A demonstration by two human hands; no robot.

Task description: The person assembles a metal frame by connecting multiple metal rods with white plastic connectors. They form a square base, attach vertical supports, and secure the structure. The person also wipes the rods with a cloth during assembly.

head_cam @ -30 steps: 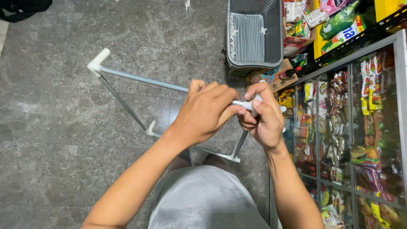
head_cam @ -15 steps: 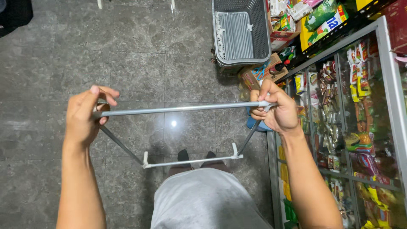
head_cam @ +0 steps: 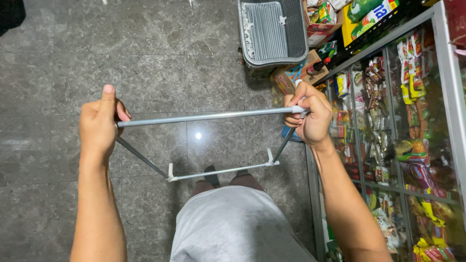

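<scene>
Assembly step: left hand and right hand each clench an end of the grey rod (frame hanging below); next move needs corners seated squarely.

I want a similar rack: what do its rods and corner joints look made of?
Rods: probably metal tubing with a grey painted, faintly glossy finish; thin and straight. Corner joints: likely white moulded plastic, matte and blocky. Both hands grip the top rod's ends.

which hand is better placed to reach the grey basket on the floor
Right, probably. The right hand grips the rod frame at the end just below the grey basket; the left hand holds the far end, well away from it.
</scene>
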